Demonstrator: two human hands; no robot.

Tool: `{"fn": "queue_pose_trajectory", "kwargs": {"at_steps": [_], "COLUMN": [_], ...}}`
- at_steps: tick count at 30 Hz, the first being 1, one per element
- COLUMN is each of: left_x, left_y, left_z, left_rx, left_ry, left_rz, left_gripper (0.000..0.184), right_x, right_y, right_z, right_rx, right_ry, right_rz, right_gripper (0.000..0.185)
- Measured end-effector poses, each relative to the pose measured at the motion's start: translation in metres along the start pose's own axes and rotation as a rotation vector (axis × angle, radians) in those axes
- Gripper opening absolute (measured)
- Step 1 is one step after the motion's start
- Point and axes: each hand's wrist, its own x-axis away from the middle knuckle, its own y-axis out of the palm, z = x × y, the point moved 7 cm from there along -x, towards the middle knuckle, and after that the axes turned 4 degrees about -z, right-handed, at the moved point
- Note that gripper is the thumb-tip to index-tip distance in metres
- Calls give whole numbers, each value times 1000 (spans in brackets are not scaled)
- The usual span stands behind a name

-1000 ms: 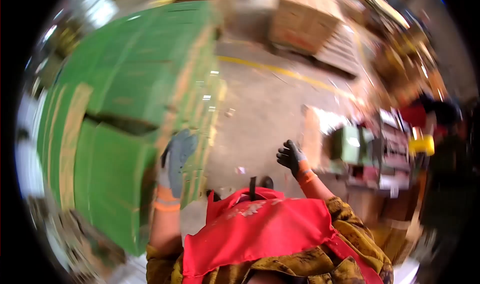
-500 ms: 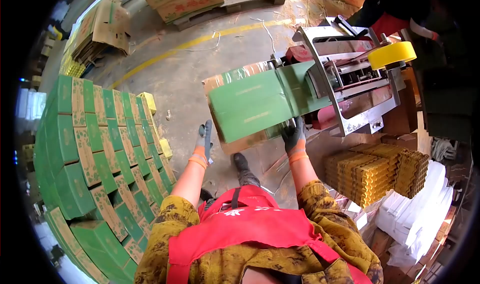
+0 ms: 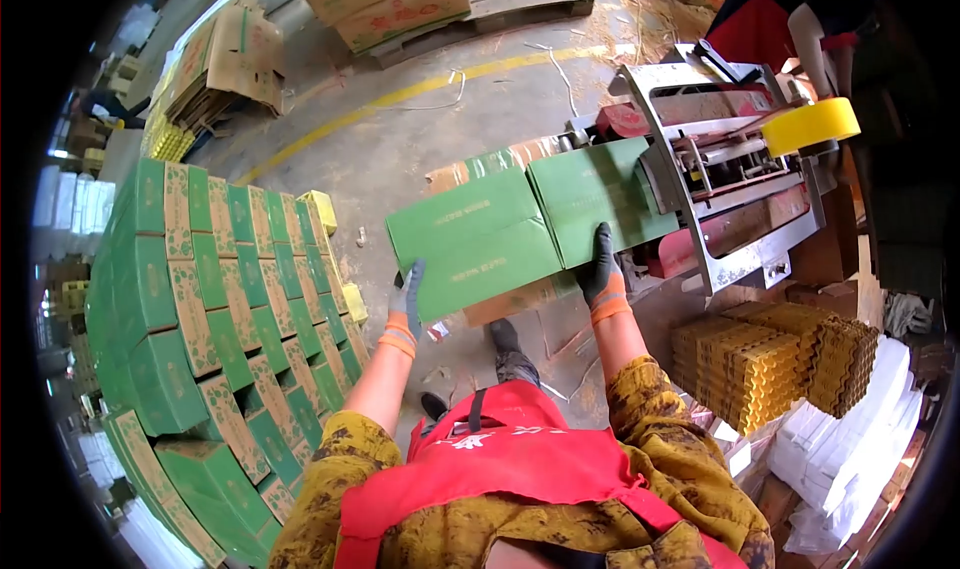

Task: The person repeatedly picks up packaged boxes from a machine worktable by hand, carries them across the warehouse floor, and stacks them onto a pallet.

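Observation:
Two green boxes lie end to end at the outfeed of a taping machine (image 3: 730, 169). My left hand (image 3: 408, 294), in a grey glove with an orange cuff, is at the near left corner of the left green box (image 3: 475, 244), fingers against its side. My right hand (image 3: 601, 269), in a dark glove, rests at the near edge where the two boxes meet, its fingers reaching up over the right green box (image 3: 600, 194). The right box's far end is at the machine's metal frame. Brown cardboard shows beneath the left box.
Stacked green and brown boxes (image 3: 220, 309) stand at left. Flattened cartons (image 3: 235, 59) and a loaded pallet (image 3: 530, 4) are beyond. Yellow corrugated trays (image 3: 745, 359) and white sheets (image 3: 850, 439) lie at right. A co-worker (image 3: 770, 24) stands behind the machine.
My view has swung from the stack to the machine. The left box has moved left from the machine, with the second box now behind it. Both my hands have come to the boxes.

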Motion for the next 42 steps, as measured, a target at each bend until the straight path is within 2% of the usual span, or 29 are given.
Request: {"fn": "queue_pose_trajectory", "kwargs": {"at_steps": [4,5,7,8,9,11,12,13,14,16,17,18,19,20,21,22,24,25,26,28,30,33,34,38,40,41,42], "left_x": [18,28,58,77,100,163,193,227,270,354,403,461,503,535,575,613,654,676,688,712,730,739,735,718,724,728,726], "left_y": [-42,-58,-93,-103,-118,-144,-166,-183,-214,-253,-267,-282,-312,-352,-367,-388,-443,-458,-474,-498,-523,-562,-572,-599,-602,-601,-599], "left_z": [17,25,52,69,90,147,170,187,199,221,229,242,235,217,207,199,160,146,131,110,93,78,77,73,78,80,75], "left_rx": [-4,-27,-1,49,100,46,-26,-103,13,236,455,239,159,126,344,213,325,445,635,653,668,690,700,771,609,525,630], "left_ry": [-21,-28,50,140,242,501,544,571,667,859,881,858,925,1048,1064,1103,1108,1089,1064,1032,1002,967,967,920,1021,1069,1067], "left_rz": [90,108,157,201,263,338,388,424,527,682,691,775,890,877,884,987,1043,1072,1001,1088,1145,1132,1096,932,946,949,867], "left_gripper": [52,54,52,47,43,40,42,45,46,48,49,49,46,58,48,41,39,39,40,40,41,43,44,45,49,51,55], "right_x": [23,40,67,73,98,128,157,176,195,244,269,295,330,354,379,404,457,478,496,536,556,576,574,577,566,562,558], "right_y": [20,32,62,94,134,202,244,270,295,356,381,402,429,443,456,470,489,492,492,488,483,479,476,492,496,500,503], "right_z": [36,43,71,86,106,124,139,156,177,228,257,289,325,367,409,451,524,558,586,620,654,678,680,670,660,648,635], "right_rx": [37,188,94,-6,-619,-103,46,-23,25,112,201,286,333,374,415,455,567,706,857,1123,1254,1343,1374,1463,1458,1450,1439], "right_ry": [60,-20,155,210,625,393,384,477,475,468,528,579,591,611,626,636,640,638,622,599,596,612,629,689,831,760,691], "right_rz": [23,-48,4,-232,-279,-416,-500,-516,-458,-664,-758,-845,-993,-1079,-1168,-1259,-1366,-1345,-1297,-1153,-1102,-1095,-1079,-1297,-1228,-1194,-1157], "right_gripper": [50,53,54,51,53,55,55,53,49,48,47,46,45,46,47,50,51,52,53,62,52,52,53,62,65,64,63]}}
